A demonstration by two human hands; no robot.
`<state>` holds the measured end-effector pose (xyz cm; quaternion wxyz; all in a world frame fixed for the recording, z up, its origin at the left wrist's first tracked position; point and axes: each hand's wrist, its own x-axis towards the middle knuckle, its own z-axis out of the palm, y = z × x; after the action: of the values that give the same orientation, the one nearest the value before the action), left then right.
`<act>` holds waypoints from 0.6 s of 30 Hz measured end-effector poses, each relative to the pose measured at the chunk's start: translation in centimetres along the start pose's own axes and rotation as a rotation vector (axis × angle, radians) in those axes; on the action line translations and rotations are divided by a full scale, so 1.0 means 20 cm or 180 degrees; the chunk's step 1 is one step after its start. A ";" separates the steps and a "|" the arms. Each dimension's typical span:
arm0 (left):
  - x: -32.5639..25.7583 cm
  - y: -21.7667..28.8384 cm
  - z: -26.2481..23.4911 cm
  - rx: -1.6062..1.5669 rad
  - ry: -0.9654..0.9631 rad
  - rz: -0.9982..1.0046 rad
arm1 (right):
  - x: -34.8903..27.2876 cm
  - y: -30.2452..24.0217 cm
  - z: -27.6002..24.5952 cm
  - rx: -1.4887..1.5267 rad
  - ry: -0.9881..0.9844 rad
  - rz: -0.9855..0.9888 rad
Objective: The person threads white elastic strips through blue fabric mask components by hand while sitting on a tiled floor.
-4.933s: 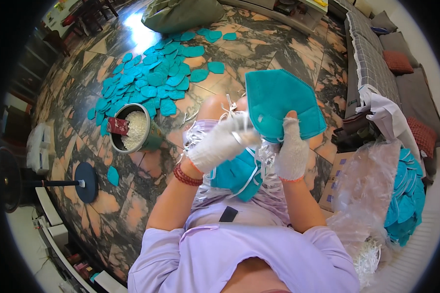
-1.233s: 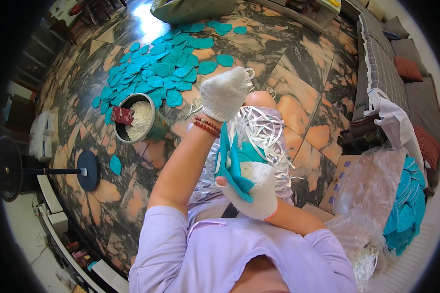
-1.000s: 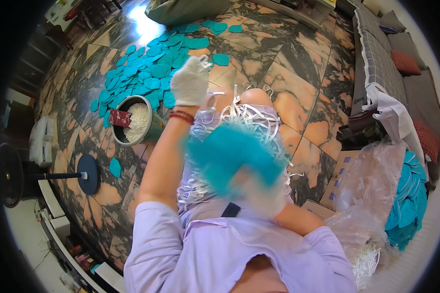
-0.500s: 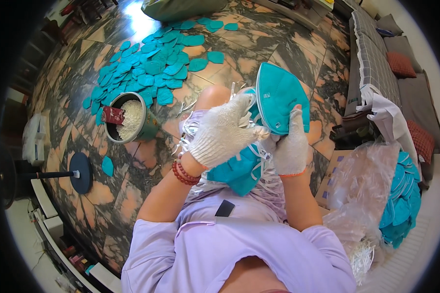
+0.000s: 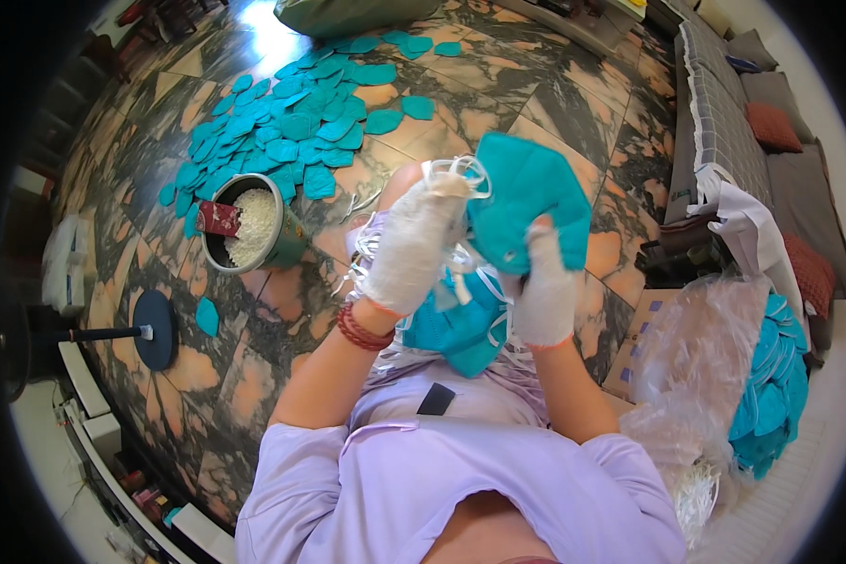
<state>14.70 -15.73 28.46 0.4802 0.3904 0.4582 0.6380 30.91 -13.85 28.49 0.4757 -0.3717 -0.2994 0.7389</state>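
Note:
A flat teal face mask [image 5: 531, 193] is held up above my lap. My right hand [image 5: 543, 291], in a white knit glove with bare thumb tip, is closed on its lower right edge. At its left edge, my gloved left hand [image 5: 414, 240] pinches white elastic ear loops [image 5: 465, 169] that bow out above the fingers. That hand is a little blurred. More teal masks [image 5: 461, 334] lie on my lap beneath both hands, with many white straps [image 5: 367, 254] strewn over my legs.
Many teal masks [image 5: 282, 122] are heaped on the marble floor. Beside them stands a bucket of white bits [image 5: 256, 230] with a red scoop [image 5: 218, 219]. At right are a clear plastic bag [image 5: 691, 348], stacked teal masks [image 5: 771, 395] and a sofa [image 5: 724, 103]. A round-based stand [image 5: 155, 329] is at left.
The held mask has turned and shifted slightly left, showing its broad face. My left hand has rotated upright and drawn the ear loops up at the mask's left edge.

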 end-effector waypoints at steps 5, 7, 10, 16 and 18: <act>0.08 -0.02 -0.04 0.3680 0.0186 0.2260 | -0.20 0.03 0.11 -0.2559 -0.1054 -0.1156; 0.21 -0.14 -0.13 0.3929 -0.0019 0.2577 | -0.27 0.14 0.09 -0.2669 -0.1776 -0.1728; 0.29 -0.18 -0.21 0.4141 -0.0021 0.2552 | -0.41 0.19 0.14 -0.2758 -0.2672 -0.2251; -0.01 0.21 0.00 0.3068 -0.2136 0.0204 | -0.07 -0.06 -0.05 -0.1911 -0.0213 -0.1568; -0.14 0.26 -0.02 0.3517 -0.2696 0.0526 | 0.01 -0.09 -0.07 -0.0128 -0.0544 -0.0880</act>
<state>13.73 -19.08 33.22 0.2985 0.8259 0.4576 0.1390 32.95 -12.78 29.06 0.5380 -0.2722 -0.4018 0.6892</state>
